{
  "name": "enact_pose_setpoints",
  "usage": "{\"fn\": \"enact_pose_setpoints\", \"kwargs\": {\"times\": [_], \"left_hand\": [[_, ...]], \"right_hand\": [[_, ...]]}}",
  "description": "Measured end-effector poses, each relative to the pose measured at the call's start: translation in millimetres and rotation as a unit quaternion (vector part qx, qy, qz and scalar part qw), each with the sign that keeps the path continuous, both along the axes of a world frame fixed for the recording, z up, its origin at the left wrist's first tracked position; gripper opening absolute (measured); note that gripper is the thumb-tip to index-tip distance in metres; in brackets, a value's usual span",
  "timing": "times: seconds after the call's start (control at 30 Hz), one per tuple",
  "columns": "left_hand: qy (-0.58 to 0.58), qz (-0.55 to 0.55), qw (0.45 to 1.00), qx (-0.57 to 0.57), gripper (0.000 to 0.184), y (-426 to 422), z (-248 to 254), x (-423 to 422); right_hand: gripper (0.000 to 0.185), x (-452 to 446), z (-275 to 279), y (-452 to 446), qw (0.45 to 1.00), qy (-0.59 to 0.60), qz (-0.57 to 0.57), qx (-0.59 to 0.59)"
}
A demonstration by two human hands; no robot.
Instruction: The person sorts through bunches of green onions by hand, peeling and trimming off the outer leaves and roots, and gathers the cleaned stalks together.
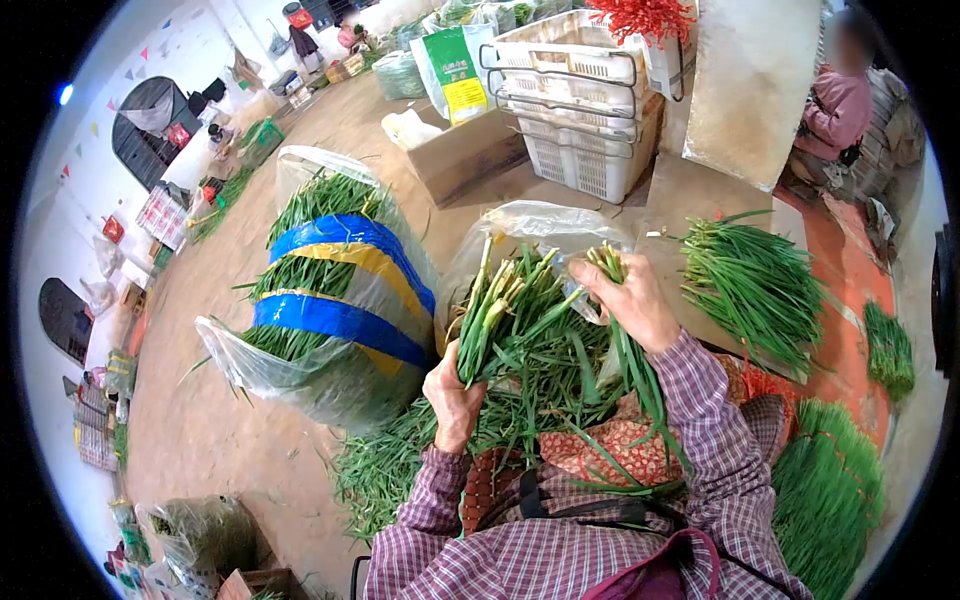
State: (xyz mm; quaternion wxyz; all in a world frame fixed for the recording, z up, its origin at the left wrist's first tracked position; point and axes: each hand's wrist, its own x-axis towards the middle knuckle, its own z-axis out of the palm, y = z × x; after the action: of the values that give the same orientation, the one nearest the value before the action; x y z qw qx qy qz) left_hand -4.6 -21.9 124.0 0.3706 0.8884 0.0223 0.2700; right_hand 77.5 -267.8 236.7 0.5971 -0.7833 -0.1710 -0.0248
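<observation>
My left hand (456, 396) is closed around a bunch of chives (490, 320), its pale cut ends pointing up. To the right, my right hand (633, 303) grips a smaller bunch of chives (640, 385), whose long leaves hang down over my lap. The pale ends of this second bunch stick up above the fingers. Between and below both hands lies a heap of loose green leaves (540, 395), partly inside a clear plastic bag (548, 218). A patterned red cloth (605, 445) covers part of my lap.
At left stands a plastic-wrapped bale of greens (345, 300) with blue and yellow bands. More chives (750, 285) lie on a board at right, above a large upright bundle (825, 500). Stacked white crates (580, 110) and a cardboard box (465, 155) stand ahead; a person (840, 110) sits far right.
</observation>
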Motion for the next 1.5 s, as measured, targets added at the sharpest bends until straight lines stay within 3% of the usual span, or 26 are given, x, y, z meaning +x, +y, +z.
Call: {"fn": "enact_pose_setpoints", "kwargs": {"times": [0.3, 0.4, 0.5, 0.57, 0.63, 0.7, 0.77, 0.83, 0.9, 0.97, 1.1, 1.23, 1.4, 1.47, 1.5], "left_hand": [[-0.049, 0.014, 0.996, 0.069, 0.057, -7.2, 7.7, -2.3], [-0.036, -0.005, 0.999, 0.01, 0.05, -5.8, 3.0, 1.8], [-0.009, -0.044, 0.997, -0.065, 0.041, -9.4, 5.9, 4.5], [-0.004, -0.073, 0.99, -0.12, 0.035, -10.4, 4.9, 6.8], [0.004, -0.079, 0.987, -0.14, 0.036, -2.4, -12.5, 8.3], [0.016, -0.079, 0.98, -0.181, 0.037, 2.7, -22.0, 8.6], [0.03, -0.082, 0.979, -0.183, 0.037, 3.5, -18.5, 6.5], [0.04, -0.087, 0.975, -0.202, 0.036, 0.6, -16.9, 8.7], [0.04, -0.091, 0.975, -0.2, 0.036, -3.9, -14.0, 10.3], [0.043, -0.096, 0.975, -0.197, 0.036, -6.5, -13.1, 10.7], [0.04, -0.102, 0.976, -0.187, 0.036, -10.5, -10.5, 10.9], [0.049, -0.099, 0.972, -0.208, 0.036, -13.6, -13.2, 11.1], [0.11, -0.15, 0.928, -0.323, 0.03, -20.1, 6.0, 9.8], [0.123, -0.149, 0.92, -0.341, 0.031, -14.9, 1.7, 8.6], [0.137, -0.15, 0.912, -0.356, 0.032, -12.6, 0.5, 8.9]], "right_hand": [[0.028, 18.3, -15.7, 21.8, 0.997, -0.058, -0.047, -0.011], [0.028, 16.1, -11.0, 23.3, 0.994, -0.042, -0.051, 0.087], [0.029, 23.4, 9.0, 3.0, 0.973, -0.018, -0.14, 0.185], [0.033, 30.3, 26.4, -23.6, 0.931, -0.017, -0.248, 0.269], [0.038, 40.7, 33.3, -76.8, 0.927, -0.054, -0.215, 0.303], [0.034, 34.5, 55.3, -101.5, 0.861, -0.065, -0.202, 0.462], [0.029, 25.0, 64.2, -112.2, 0.855, -0.022, -0.177, 0.488], [0.027, 17.3, 45.1, -113.6, 0.873, -0.002, -0.195, 0.446], [0.026, 26.7, 9.0, -115.5, 0.974, -0.037, -0.008, 0.225], [0.027, 14.2, -3.5, -69.9, 0.99, 0.056, -0.066, 0.111], [0.03, 6.9, -22.4, -8.1, 0.991, 0.052, 0.036, 0.122], [0.031, 8.2, -29.8, 19.3, 0.986, 0.045, 0.016, 0.157], [0.024, 9.8, 1.4, -10.4, 0.98, -0.016, -0.136, 0.146], [0.022, 11.8, 27.6, -42.6, 0.947, -0.066, -0.168, 0.266], [0.024, 15.4, 32.2, -65.9, 0.943, -0.097, -0.185, 0.259]]}}
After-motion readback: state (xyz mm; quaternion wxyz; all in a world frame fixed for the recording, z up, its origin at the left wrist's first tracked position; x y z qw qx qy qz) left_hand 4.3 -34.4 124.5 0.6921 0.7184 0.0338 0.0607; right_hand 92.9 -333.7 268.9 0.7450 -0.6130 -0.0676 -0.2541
